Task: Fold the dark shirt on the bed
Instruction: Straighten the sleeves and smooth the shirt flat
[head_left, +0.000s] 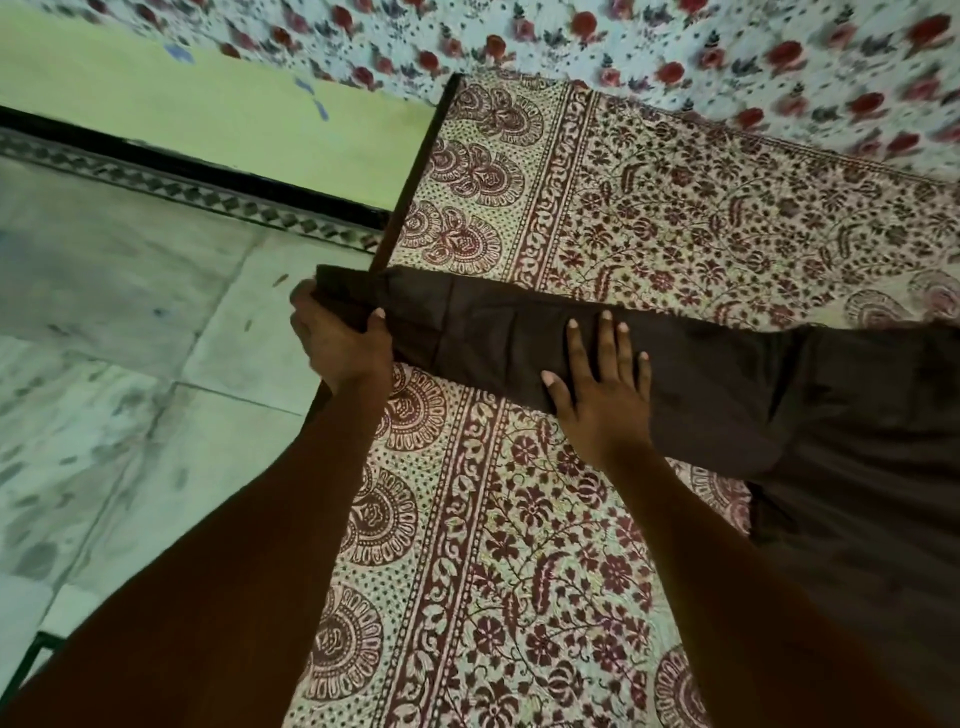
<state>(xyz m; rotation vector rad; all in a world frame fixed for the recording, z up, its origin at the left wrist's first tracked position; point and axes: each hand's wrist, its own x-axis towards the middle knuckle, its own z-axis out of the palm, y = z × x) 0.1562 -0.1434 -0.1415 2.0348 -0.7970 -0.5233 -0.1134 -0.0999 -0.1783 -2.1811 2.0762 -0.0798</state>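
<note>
The dark brown shirt (810, 415) lies on the bed (649, 218), its body at the right and one long sleeve stretched left across the patterned sheet. My left hand (337, 343) grips the cuff end of that sleeve at the bed's left edge, thumb on top of the cloth. My right hand (602, 389) rests flat on the middle of the sleeve, fingers spread, pressing it onto the sheet. The shirt's right part runs out of view.
The bed's dark wooden edge (415, 171) runs along its left side. Beyond it lie a pale tiled floor (130, 364) and a green wall (208, 109). A flowered cloth (675, 47) covers the far end of the bed.
</note>
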